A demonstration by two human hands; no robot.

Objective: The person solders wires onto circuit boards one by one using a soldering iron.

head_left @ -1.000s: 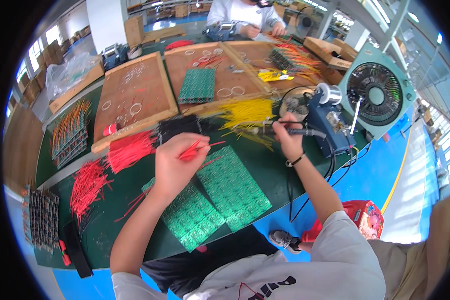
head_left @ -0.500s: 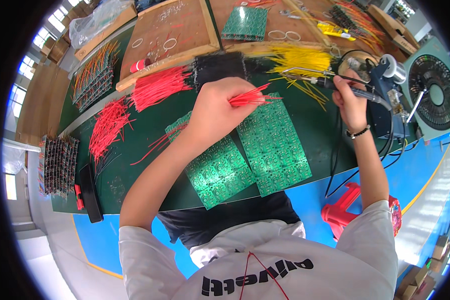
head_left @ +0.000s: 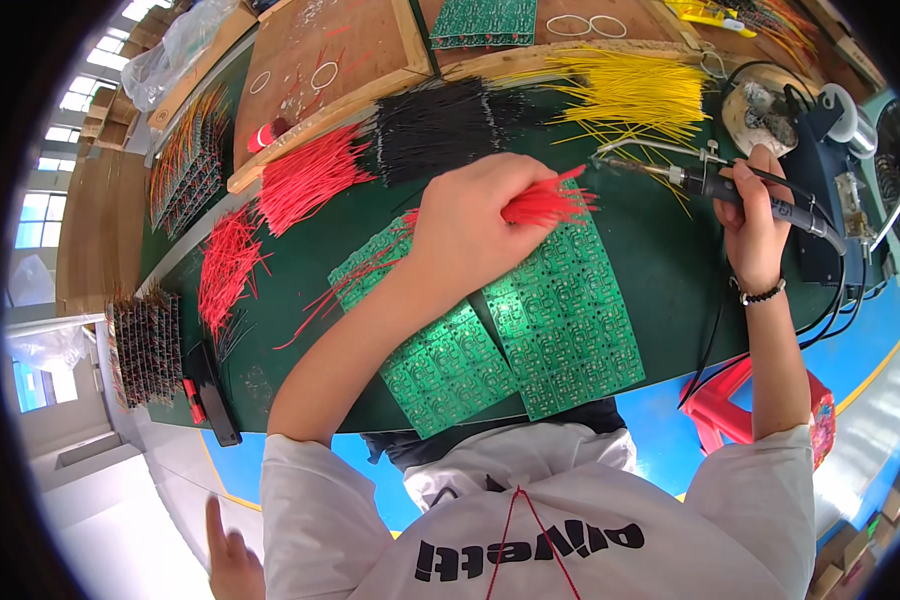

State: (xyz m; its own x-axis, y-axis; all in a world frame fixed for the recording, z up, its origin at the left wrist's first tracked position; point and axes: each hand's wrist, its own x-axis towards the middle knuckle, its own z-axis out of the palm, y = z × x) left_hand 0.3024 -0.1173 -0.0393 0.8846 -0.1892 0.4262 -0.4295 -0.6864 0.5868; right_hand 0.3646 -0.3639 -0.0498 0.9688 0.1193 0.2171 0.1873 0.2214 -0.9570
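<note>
My left hand is closed round a bundle of thin red wires, whose ends stick out to the right over the top of the green circuit boards. The wires' other ends trail below my wrist to the left. In my right hand is a soldering iron with a thin metal solder feed tube along it. Its tip points left, a little right of the red wire ends and apart from them. Two board panels lie side by side under my left hand and forearm.
Piles of red wires, black wires and yellow wires line the far side of the green table. A soldering station with a solder spool stands right. Cables hang near my right forearm. Another person's hand shows lower left.
The view has shifted, so the bench appears moved. Both hands keep hold of the red wires and soldering iron. Another person's hand has come into view at the lower left.
</note>
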